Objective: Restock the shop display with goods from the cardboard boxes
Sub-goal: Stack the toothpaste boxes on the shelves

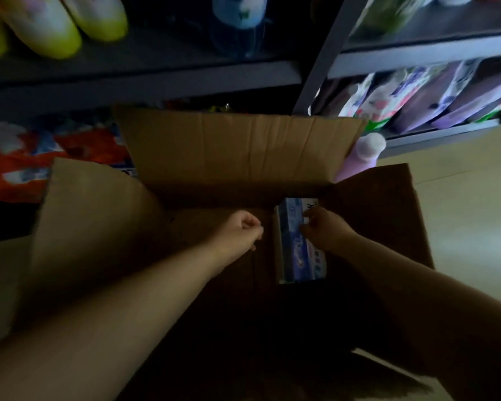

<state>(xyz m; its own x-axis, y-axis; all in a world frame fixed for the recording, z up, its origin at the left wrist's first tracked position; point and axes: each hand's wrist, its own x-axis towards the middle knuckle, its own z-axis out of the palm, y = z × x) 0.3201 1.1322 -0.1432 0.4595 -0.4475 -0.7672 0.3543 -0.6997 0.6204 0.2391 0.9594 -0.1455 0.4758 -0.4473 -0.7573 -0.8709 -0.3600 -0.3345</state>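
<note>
Shelving (168, 73), pale floor (469, 215), cardboard box (237, 146)

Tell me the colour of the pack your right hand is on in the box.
Blue and white pack, best seen in the head view; right hand grips its top.

We saw a plain brown cardboard box (237, 157), its inner depths falling to near black. The packet (300, 241) inside it was blue, paler at the far end, printed with white and small purple marks. A bottle (362, 157) behind the flap was pale lilac with a whitish cap. On the grey shelving (417, 56) stood lime-yellow bottles (55, 33) fading to white, purple and white pouches (434, 96) with pink and green patches, and a blue and white bottle (237, 21). Red, white and blue packs (41, 157) lay at the left. The floor (475, 212) was cream.
</note>
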